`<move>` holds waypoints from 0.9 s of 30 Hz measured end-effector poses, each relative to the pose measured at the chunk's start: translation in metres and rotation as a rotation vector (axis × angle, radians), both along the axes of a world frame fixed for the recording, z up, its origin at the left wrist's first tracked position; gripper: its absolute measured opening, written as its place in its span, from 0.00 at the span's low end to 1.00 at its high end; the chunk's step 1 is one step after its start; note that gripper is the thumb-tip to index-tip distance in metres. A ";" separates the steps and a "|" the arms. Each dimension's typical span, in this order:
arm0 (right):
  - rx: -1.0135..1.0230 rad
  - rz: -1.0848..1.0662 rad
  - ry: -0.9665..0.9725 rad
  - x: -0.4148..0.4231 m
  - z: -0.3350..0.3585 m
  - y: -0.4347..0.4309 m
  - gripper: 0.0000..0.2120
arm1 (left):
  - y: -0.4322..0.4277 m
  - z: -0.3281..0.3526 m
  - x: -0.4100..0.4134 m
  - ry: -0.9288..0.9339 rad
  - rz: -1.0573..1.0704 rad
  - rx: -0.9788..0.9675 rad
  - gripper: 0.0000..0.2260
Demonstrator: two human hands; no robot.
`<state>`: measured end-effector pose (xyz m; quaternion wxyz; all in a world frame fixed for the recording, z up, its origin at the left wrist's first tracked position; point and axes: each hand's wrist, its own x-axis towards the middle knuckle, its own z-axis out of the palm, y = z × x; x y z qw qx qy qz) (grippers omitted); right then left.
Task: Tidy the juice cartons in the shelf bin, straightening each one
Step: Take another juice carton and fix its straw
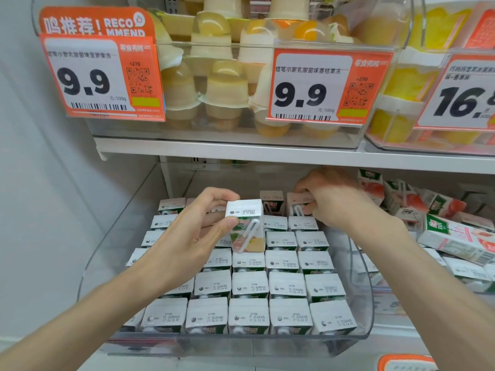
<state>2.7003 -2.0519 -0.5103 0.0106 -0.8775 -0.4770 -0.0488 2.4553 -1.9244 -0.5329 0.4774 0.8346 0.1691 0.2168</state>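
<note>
A clear plastic shelf bin (359, 311) holds several rows of small white-topped juice cartons (249, 285), standing upright with date stamps facing up. My left hand (192, 234) holds one juice carton (247, 226) lifted above the rows, upright, its straw on the front face. My right hand (329, 199) reaches to the bin's back right and grips a carton (298, 206) in the rear row. Most of that carton is hidden by my fingers.
A neighbouring bin on the right holds peach cartons (452, 236) lying at mixed angles. The white shelf board (267, 153) hangs low over the bin's rear. Above it stand jelly cup bins (219, 84) with orange price tags (101, 76). A white wall panel closes the left.
</note>
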 end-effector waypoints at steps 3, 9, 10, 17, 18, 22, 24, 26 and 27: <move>-0.093 -0.029 -0.035 -0.001 0.000 0.002 0.15 | -0.001 0.000 0.001 -0.001 0.007 0.001 0.13; -0.105 -0.048 -0.051 -0.003 -0.009 -0.001 0.09 | -0.004 0.000 0.003 -0.012 0.009 -0.022 0.13; -0.099 -0.042 -0.054 -0.004 -0.009 -0.003 0.11 | -0.004 0.000 0.003 -0.012 0.010 -0.023 0.13; 0.234 0.051 0.262 -0.034 0.005 -0.017 0.18 | -0.004 -0.001 0.002 0.003 0.022 -0.018 0.15; 0.296 0.104 0.330 -0.042 0.007 -0.018 0.18 | -0.004 -0.002 0.002 0.014 0.019 -0.007 0.15; 0.371 0.267 0.662 -0.061 0.005 -0.022 0.19 | -0.003 -0.003 -0.001 0.030 0.040 0.031 0.19; 0.400 0.278 0.733 -0.063 0.002 -0.024 0.19 | -0.001 -0.002 -0.004 0.012 0.056 0.022 0.19; 0.458 0.299 0.762 -0.067 0.000 -0.025 0.18 | 0.000 0.001 -0.007 -0.007 0.068 0.018 0.20; 0.486 0.314 0.782 -0.070 0.000 -0.025 0.17 | 0.000 0.003 -0.010 -0.020 0.076 0.009 0.20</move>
